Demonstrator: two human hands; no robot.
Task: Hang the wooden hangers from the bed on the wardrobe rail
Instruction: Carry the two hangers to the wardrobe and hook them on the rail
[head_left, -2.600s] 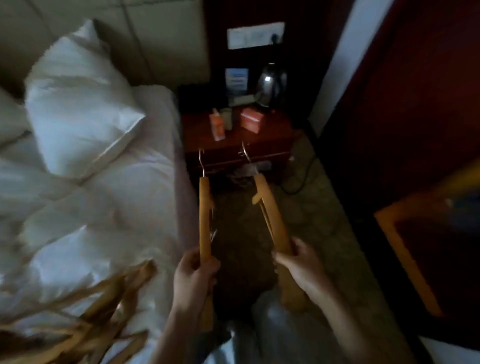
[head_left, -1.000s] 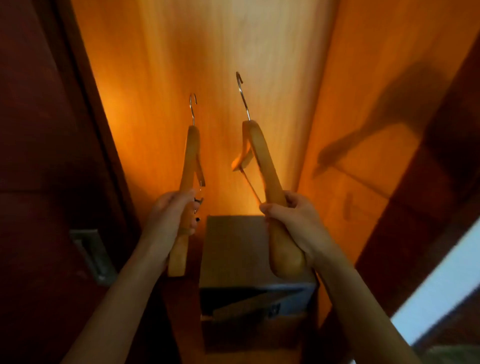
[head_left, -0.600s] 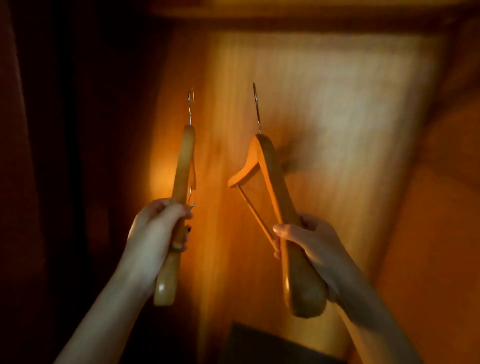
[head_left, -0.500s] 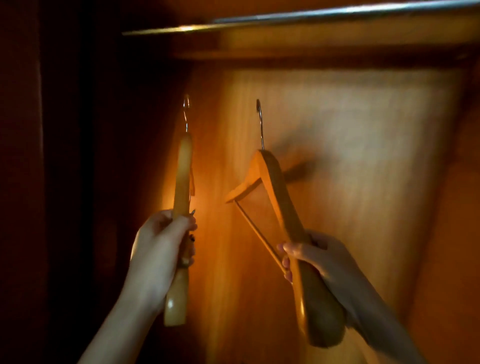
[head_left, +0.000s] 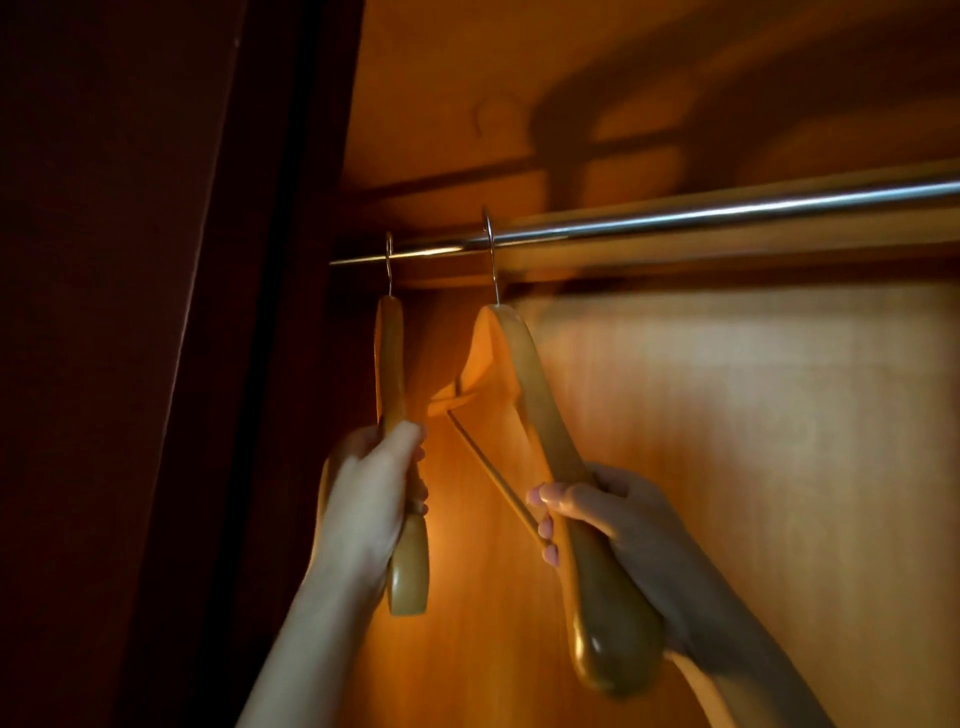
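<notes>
Two wooden hangers are raised to the shiny metal wardrobe rail (head_left: 727, 210), which runs across the upper part of the view. The left hanger (head_left: 390, 364) is seen edge-on, and my left hand (head_left: 371, 488) grips its lower arm. Its wire hook crosses the rail near the left end. The right hanger (head_left: 524, 384) is turned slightly, showing its crossbar. My right hand (head_left: 608, 514) holds its lower arm. Its hook also crosses the rail, a little to the right of the first one. Both hooks appear over the rail.
The wardrobe's lit orange back panel (head_left: 727, 441) fills the right side. A dark door or side wall (head_left: 130, 312) stands close on the left. The rail stretches bare to the right of the two hooks. A shelf board (head_left: 675, 260) sits just behind the rail.
I turned from the bed to the wardrobe carrying both hangers. My hands have lifted them upward, and their hooks have gone from below the rail to on it.
</notes>
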